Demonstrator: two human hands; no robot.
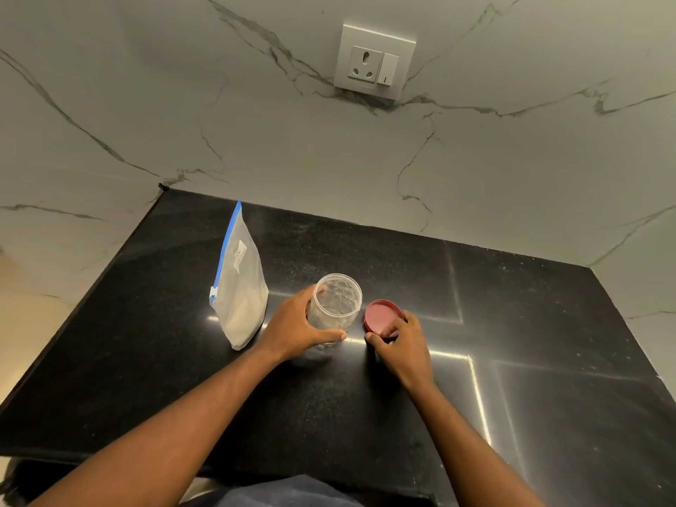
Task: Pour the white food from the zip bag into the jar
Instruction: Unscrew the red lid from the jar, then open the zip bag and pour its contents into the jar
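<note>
Head-worn wide-angle view, being aimed forward and down over a black counter (548,360).

The scene is being viewed from above and behind both forearms, which are being seen entering from the bottom edge. The left hand (296,329) and right hand (400,343) are being framed slightly below centre, at close range. Beyond the hands, the marble wall (256,140) is being taken in, with a socket plate (375,62) high above them. Straight edges are being bent outward toward the frame borders. Only one view is being provided.

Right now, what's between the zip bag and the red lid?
The clear jar stands between the zip bag and the red lid, held by the left hand, in the head view.
</note>
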